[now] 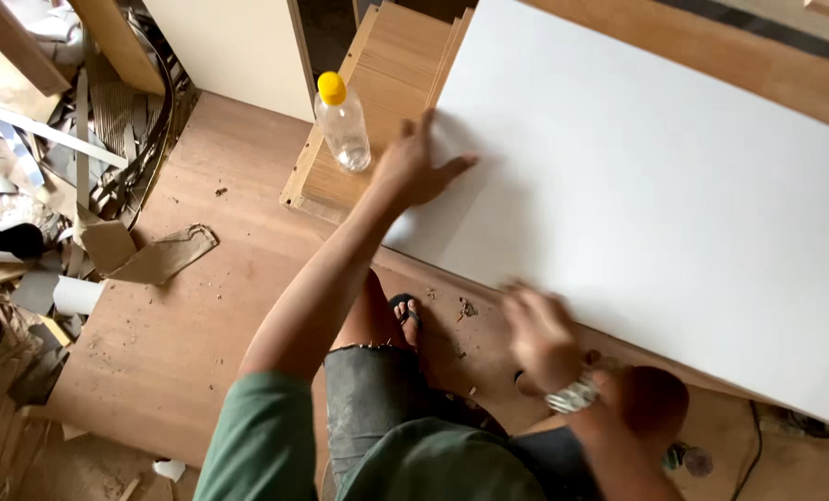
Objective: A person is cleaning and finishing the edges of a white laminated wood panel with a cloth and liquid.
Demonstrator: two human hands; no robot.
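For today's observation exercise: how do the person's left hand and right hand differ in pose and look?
The left hand lies flat with fingers spread on the white panel, sharp in view; the right hand is blurred at the panel's near edge. The right wrist wears a metal band; the left is bare. Both are empty.

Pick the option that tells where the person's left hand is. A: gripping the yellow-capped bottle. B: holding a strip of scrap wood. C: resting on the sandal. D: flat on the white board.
D: the left hand lies spread, palm down, on the near corner of the white board, beside the bottle but not touching it.
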